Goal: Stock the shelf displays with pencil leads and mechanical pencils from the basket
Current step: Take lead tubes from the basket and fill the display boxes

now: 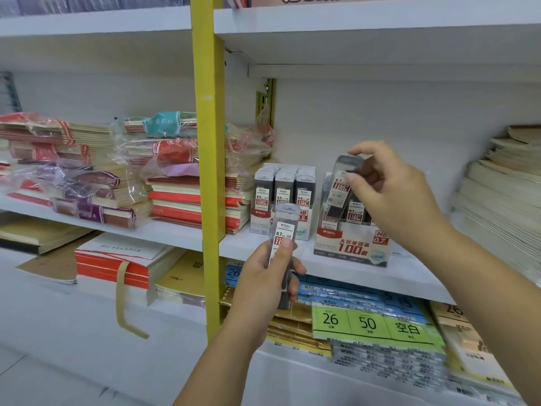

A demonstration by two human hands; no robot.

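Note:
My left hand grips a small stack of 0.7 pencil lead cases, upright, in front of the shelf edge. My right hand pinches one dark lead case, tilted, just above the 0.7 display box, which holds several cases. To its left stands the 0.5 display box, packed with lead cases in three rows. Both boxes sit on the white middle shelf. The basket is out of view.
A yellow upright post divides the shelving left of the boxes. Stacks of wrapped notebooks fill the left bay. Paper stacks lie at the far right. Loose-leaf packs fill the shelf below.

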